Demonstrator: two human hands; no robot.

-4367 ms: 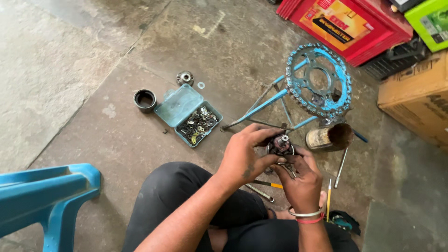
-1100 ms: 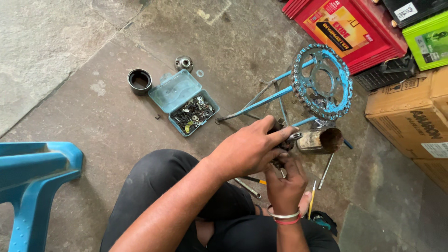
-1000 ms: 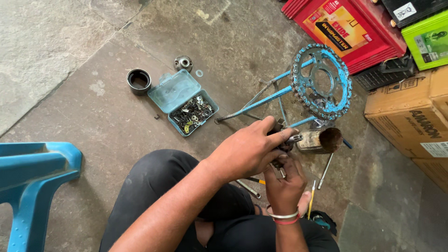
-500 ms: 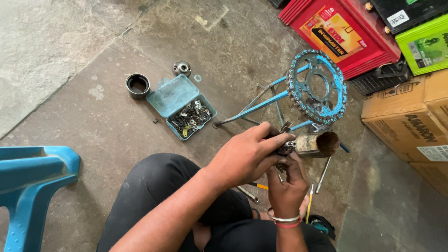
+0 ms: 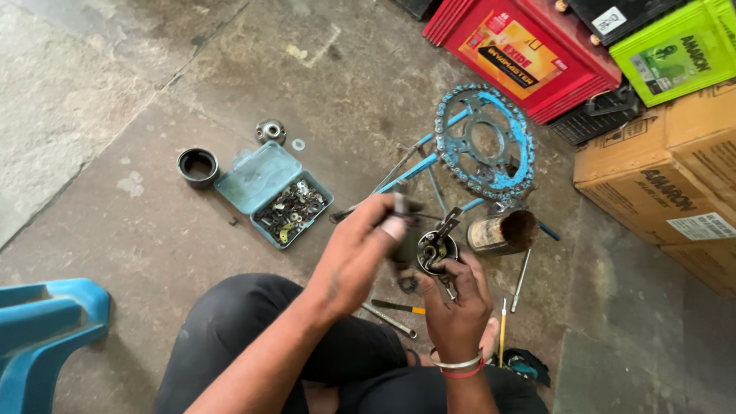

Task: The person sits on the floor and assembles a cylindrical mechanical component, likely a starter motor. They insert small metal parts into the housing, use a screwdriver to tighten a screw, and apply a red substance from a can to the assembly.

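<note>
Round metal part [image 5: 434, 251], dark with small bright pieces inside, held up over the lap and just above the concrete floor [image 5: 115, 230]. Gripped from below by right hand [image 5: 454, 307], fingers curled around its rim, bangles on that wrist. Left hand [image 5: 359, 253] closed around a thin dark tool [image 5: 399, 205], blurred, just beside the part on its left; whether tool touches part cannot be told.

Rusty tin can [image 5: 502, 232] lying on its side just right of the part. Blue sprocket with chain [image 5: 484, 143] flat on the floor beyond it, blue rods [image 5: 406, 172] running out from under it toward the hands. Screwdrivers and thin tools [image 5: 521, 280] scattered near the right hand and knee.

Farther left, open teal box [image 5: 274, 193], lid thrown back, tray full of small screws and bits. Black ring [image 5: 198, 167] just left of the box; small round bearing piece [image 5: 271, 131] and washer [image 5: 298, 144] behind it.

Red crate [image 5: 521, 54], green box [image 5: 675, 50] and cardboard cartons [image 5: 667, 184] along the upper right. Blue plastic chair [image 5: 42, 337] at lower left.
</note>
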